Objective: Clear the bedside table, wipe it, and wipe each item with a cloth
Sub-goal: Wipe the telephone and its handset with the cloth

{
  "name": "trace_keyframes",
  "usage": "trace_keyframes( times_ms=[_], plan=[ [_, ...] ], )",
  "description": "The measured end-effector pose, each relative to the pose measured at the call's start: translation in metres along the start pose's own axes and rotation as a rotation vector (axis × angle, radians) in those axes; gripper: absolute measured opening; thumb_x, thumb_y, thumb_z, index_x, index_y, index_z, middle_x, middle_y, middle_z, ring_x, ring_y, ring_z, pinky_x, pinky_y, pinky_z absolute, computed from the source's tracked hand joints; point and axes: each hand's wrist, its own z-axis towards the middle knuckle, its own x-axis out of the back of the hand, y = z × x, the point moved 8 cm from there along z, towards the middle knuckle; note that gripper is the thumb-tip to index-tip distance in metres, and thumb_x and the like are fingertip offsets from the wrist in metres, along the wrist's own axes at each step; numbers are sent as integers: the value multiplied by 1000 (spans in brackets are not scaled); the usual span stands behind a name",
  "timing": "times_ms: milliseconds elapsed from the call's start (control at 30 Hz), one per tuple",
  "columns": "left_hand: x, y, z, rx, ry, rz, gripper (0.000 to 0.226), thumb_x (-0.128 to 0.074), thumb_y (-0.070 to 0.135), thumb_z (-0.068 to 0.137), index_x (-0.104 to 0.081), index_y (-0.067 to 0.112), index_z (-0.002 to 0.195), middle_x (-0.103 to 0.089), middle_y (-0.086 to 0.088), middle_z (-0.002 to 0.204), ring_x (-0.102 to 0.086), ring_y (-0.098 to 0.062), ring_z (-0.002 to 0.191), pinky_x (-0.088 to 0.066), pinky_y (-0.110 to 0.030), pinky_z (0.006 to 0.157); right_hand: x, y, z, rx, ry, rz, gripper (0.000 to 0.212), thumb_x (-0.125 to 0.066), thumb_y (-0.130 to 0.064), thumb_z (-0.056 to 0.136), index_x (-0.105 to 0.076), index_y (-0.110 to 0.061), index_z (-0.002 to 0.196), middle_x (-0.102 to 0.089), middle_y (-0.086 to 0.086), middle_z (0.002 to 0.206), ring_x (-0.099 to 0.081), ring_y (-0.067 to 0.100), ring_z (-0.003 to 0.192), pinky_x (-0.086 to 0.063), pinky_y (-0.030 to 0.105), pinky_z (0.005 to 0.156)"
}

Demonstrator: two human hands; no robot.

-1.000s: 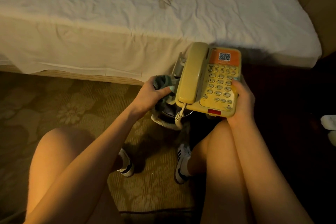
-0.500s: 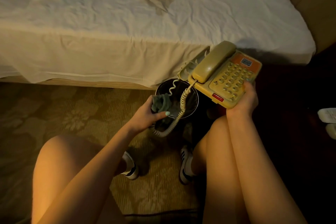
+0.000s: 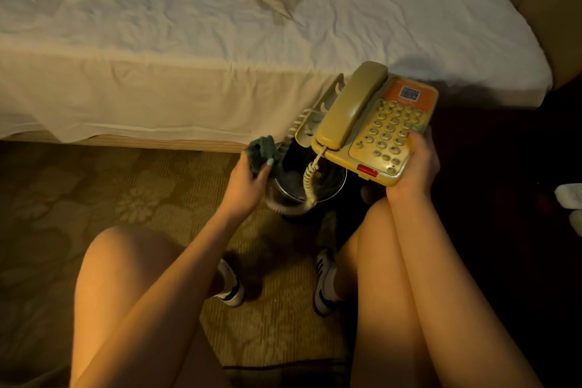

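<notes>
Gripping telephone (image 3: 385, 131): right hand (image 3: 419, 164), fingers curled round its edge.
Left hand (image 3: 245, 183): pinches green cloth (image 3: 261, 151).
Hidden: bin (image 3: 280, 201) partly behind telephone.

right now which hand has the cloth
The left hand, gripping the dark green cloth; the right hand holds the yellow telephone instead.

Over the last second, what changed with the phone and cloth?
The left hand, gripping the cloth, drew away from the side of the telephone and now sits apart from it, by the bin. The telephone was turned clockwise, its cord dangling over the bin. The right hand kept its hold; the handset stayed cradled.
</notes>
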Motion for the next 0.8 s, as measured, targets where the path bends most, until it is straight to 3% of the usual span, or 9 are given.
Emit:
trace_keyframes(
  times_ms=[67, 200, 267, 400, 533, 633, 733, 800],
  plan=[
    [4, 7, 0, 4, 8, -128, 34, -55, 21, 98, -43, 18, 130, -61, -11, 119, -62, -37, 106, -52, -44, 83, -2, 2, 0, -5, -2, -4, 49, -52, -13, 93, -44, -14, 141, -66, 13, 117, -70, 24, 96, -57, 32, 67],
    [-9, 23, -7, 35, -160, -313, 34, -61, 19, 95, -46, 20, 125, -63, 3, 106, -63, -10, 92, -51, -25, 74, -2, 8, 0, -39, 4, 37, 50, -52, -15, 94, -42, -15, 143, -65, 12, 119, -70, 24, 96, -57, 34, 69],
    [-27, 27, -11, 61, -300, -382, 36, -61, 15, 94, -46, 17, 127, -64, 1, 111, -66, -3, 95, -51, -18, 79, -3, 12, 2, -70, -7, 69, 44, -51, -16, 94, -47, -13, 138, -66, 13, 117, -70, 24, 96, -57, 33, 69],
    [-49, 35, -11, 67, -367, -423, 53, -65, 32, 88, -41, 15, 131, -57, -11, 126, -60, -17, 113, -51, -32, 95, -4, 18, 3, -97, -37, 84, 39, -49, -18, 95, -52, -12, 134, -66, 13, 118, -69, 25, 99, -56, 33, 70],
    [-63, 43, -7, 21, -354, -469, 48, -61, 28, 86, -37, 18, 125, -53, -12, 131, -54, -23, 124, -48, -39, 102, -6, 27, 3, -126, -48, 67, 38, -49, -21, 95, -53, -13, 132, -66, 13, 118, -69, 26, 100, -56, 34, 70],
    [-67, 46, -6, 35, -373, -528, 59, -67, 35, 80, -41, 13, 128, -57, -7, 127, -58, -20, 120, -50, -37, 99, -6, 32, 5, -161, -46, 50, 39, -48, -26, 95, -54, -16, 132, -66, 12, 119, -68, 26, 101, -57, 37, 72],
    [-72, 47, -8, 63, -401, -543, 44, -65, 26, 86, -47, 11, 123, -62, 0, 112, -64, -11, 106, -52, -28, 90, -4, 31, 7, -137, -9, 61, 37, -50, -21, 95, -55, -14, 130, -68, 12, 115, -70, 25, 96, -58, 38, 71],
    [-72, 42, -8, 65, -403, -527, 45, -71, 26, 83, -48, 14, 119, -62, -1, 111, -63, -17, 108, -52, -31, 92, -4, 29, 7, -116, 11, 62, 38, -51, -19, 95, -54, -13, 132, -68, 12, 113, -71, 23, 91, -57, 35, 67]
  ],
)
